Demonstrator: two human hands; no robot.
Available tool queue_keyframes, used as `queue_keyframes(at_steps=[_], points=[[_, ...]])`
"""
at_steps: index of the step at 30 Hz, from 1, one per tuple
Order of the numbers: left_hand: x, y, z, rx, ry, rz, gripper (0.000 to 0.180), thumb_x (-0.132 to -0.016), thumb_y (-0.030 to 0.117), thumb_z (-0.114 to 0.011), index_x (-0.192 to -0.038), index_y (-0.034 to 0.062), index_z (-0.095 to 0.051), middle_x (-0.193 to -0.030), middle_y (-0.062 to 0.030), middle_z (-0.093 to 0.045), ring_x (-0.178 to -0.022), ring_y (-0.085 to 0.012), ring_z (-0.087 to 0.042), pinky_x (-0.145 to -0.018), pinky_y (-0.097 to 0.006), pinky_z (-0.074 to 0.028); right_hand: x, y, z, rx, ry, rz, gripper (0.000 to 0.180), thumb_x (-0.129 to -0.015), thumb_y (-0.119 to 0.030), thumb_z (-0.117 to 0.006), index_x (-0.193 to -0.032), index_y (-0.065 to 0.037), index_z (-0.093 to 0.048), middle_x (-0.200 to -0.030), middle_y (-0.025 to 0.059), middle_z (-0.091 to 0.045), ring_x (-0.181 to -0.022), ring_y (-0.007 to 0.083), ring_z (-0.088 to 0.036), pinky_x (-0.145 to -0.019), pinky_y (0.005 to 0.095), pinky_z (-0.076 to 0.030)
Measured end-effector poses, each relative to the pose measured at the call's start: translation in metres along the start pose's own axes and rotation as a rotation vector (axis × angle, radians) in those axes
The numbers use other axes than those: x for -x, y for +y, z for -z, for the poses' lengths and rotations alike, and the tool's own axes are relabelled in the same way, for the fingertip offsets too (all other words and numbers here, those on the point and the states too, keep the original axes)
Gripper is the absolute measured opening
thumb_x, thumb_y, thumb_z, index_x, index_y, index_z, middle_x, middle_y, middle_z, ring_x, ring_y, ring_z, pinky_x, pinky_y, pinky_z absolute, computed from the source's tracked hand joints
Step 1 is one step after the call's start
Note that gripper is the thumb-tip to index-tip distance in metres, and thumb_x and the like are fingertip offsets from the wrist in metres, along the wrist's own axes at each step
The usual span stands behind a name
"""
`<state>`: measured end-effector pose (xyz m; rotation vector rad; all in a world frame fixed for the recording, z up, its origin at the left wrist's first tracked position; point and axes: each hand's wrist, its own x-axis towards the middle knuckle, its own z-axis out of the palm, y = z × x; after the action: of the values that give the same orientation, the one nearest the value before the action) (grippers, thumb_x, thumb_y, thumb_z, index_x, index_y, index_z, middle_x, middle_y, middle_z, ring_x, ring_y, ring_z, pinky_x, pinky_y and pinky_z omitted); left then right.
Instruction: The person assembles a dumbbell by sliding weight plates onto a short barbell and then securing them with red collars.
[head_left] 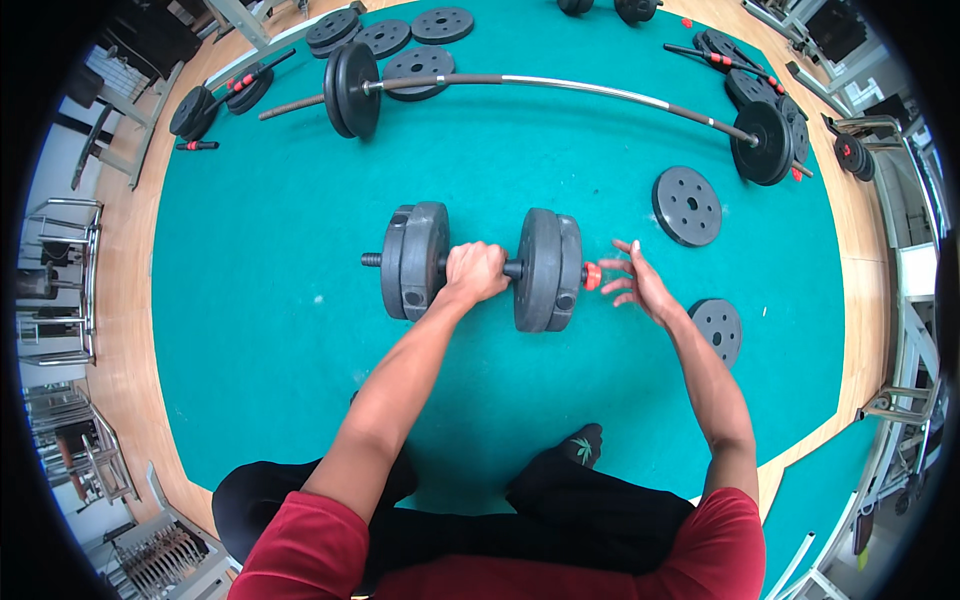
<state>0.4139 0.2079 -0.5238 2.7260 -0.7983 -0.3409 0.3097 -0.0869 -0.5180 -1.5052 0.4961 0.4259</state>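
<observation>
A dumbbell with dark grey plates [541, 270] lies crosswise in front of me on the green mat. My left hand [477, 271] is wrapped round its black handle, between the two sets of plates. A red nut [592, 276] sits at the bar's right end, while bare black thread [371, 259] sticks out on the left. Just right of the red nut, my right hand [640, 285] is held with fingers spread and bent, apart from the nut and holding nothing.
Beyond the dumbbell a loaded barbell [590, 88] stretches across the green mat [270, 350]. Loose round plates [687, 206] lie to the right, one beside my right forearm. More plates [443, 26] and short bars [250, 80] lie at the far side. Gym machines [65, 280] stand around the edges.
</observation>
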Motion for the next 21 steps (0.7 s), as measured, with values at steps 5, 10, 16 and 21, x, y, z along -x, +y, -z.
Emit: queue_keyframes(at_steps=[5,10,16,21], points=[[-0.005,0.002,0.001,-0.002,-0.032,0.029,0.013,-0.063,0.020,-0.072,-0.073,0.0106,-0.072,-0.071,-0.0192,-0.067,-0.070,-0.0377,-0.067,-0.064,-0.047,-0.053,-0.005,0.010,0.017,-0.099,-0.240,-0.207,0.091,-0.091,-0.075,-0.015,-0.152,-0.008,-0.018,-0.077,0.0136,-0.064,-0.051,0.0168,-0.054,-0.053,0.0292,-0.046],[-0.005,-0.001,0.004,-0.027,-0.071,0.043,0.016,-0.065,0.021,-0.071,-0.078,0.0113,-0.073,-0.073,-0.0198,-0.067,-0.072,-0.0384,-0.067,-0.066,-0.047,-0.053,0.004,-0.006,-0.017,-0.144,-0.045,-0.161,0.093,-0.091,-0.077,-0.013,-0.150,-0.006,-0.025,-0.058,0.0019,-0.045,-0.046,0.0119,-0.040,-0.048,0.0269,-0.036],[-0.007,0.000,0.001,-0.007,-0.044,0.040,0.015,-0.065,0.020,-0.070,-0.077,0.0109,-0.073,-0.072,-0.0200,-0.066,-0.071,-0.0391,-0.066,-0.066,-0.048,-0.052,0.002,-0.007,-0.001,0.147,-0.161,-0.117,0.080,-0.095,-0.069,-0.023,-0.146,-0.010,-0.037,-0.107,0.0103,-0.059,-0.069,0.0165,-0.055,-0.062,0.0312,-0.047],[-0.007,0.001,0.012,0.000,-0.177,0.048,0.023,-0.069,0.017,-0.070,-0.090,0.0092,-0.071,-0.081,-0.0201,-0.067,-0.082,-0.0375,-0.067,-0.072,-0.048,-0.052,0.010,-0.013,-0.031,0.570,-0.198,0.344,0.053,-0.094,-0.030,-0.061,-0.138,-0.008,-0.044,-0.103,0.0101,-0.060,-0.085,0.0190,-0.058,-0.073,0.0376,-0.050]])
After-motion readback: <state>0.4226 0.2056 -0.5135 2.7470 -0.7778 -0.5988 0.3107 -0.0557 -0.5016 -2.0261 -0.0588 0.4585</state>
